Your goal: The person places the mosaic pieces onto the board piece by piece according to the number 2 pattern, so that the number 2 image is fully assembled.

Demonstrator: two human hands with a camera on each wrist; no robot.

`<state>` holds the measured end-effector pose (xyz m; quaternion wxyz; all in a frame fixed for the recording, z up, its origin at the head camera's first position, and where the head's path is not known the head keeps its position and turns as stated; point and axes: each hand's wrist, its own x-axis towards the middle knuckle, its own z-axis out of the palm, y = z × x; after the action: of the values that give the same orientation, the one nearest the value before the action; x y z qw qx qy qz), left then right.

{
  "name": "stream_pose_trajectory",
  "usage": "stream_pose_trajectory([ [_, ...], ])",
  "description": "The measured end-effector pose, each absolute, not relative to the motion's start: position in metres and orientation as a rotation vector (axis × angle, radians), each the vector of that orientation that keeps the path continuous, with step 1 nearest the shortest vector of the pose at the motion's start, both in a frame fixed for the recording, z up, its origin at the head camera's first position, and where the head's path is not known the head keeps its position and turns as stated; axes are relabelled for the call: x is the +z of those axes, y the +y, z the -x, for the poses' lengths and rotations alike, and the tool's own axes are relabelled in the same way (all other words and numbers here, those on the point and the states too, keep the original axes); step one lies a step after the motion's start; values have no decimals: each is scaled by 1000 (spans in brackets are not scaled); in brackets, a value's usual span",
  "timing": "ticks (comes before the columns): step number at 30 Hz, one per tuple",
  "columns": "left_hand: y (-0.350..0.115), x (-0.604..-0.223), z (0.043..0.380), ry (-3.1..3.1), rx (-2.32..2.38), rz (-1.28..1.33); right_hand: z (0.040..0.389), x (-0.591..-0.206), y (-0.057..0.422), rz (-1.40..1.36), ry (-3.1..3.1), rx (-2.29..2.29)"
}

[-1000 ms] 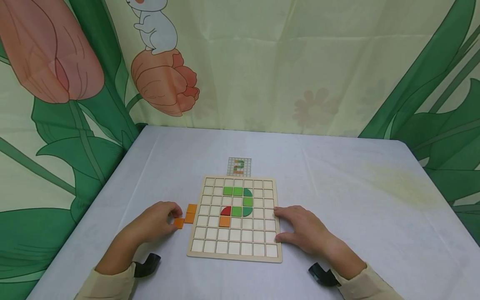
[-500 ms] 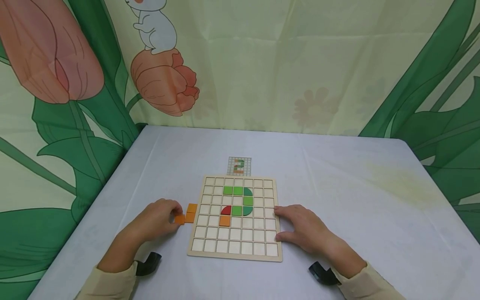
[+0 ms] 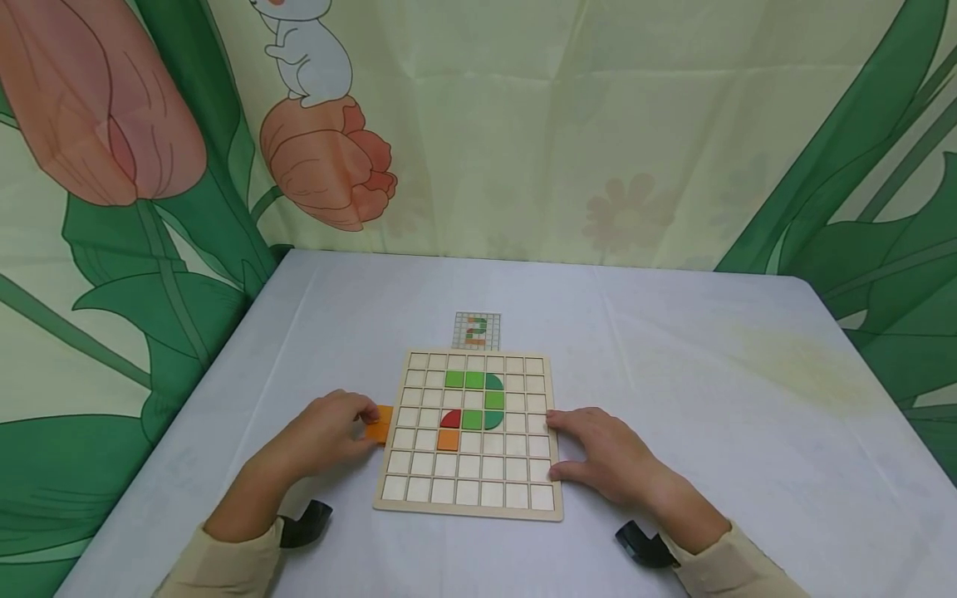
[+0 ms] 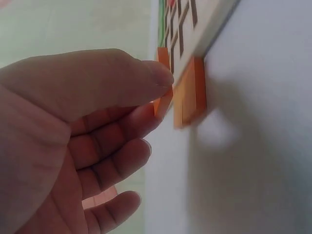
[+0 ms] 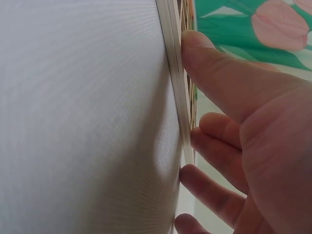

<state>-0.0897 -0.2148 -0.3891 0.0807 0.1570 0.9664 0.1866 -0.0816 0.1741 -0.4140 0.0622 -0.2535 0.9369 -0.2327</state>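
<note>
My left hand pinches an orange square tile between thumb and fingertip, lifted and tipped on edge in the left wrist view. Close beside it, other orange tiles lie against the left edge of a wooden grid board. In the head view my fingers partly cover these tiles. On the board sit light green squares, dark green rounded pieces, a red quarter-round piece and one orange square. My right hand rests its thumb and fingertips on the board's right edge, fingers fairly straight.
A small pattern card with a coloured figure lies just behind the board. White cloth covers the table. A printed flower curtain hangs behind it. Black wrist cameras sit at both cuffs.
My left hand has picked up the separate orange tile from the table and moved it rightward and up, over beside the other orange tiles. My right hand stays at the board's edge.
</note>
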Motion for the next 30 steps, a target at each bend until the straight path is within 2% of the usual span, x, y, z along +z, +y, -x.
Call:
stream_pose_trajectory([
  [12, -182, -392, 89, 2819, 580, -483, 82, -412, 175, 783, 2838, -708],
  [30, -154, -398, 84, 2817, 560, -768, 82, -412, 175, 792, 2829, -716],
])
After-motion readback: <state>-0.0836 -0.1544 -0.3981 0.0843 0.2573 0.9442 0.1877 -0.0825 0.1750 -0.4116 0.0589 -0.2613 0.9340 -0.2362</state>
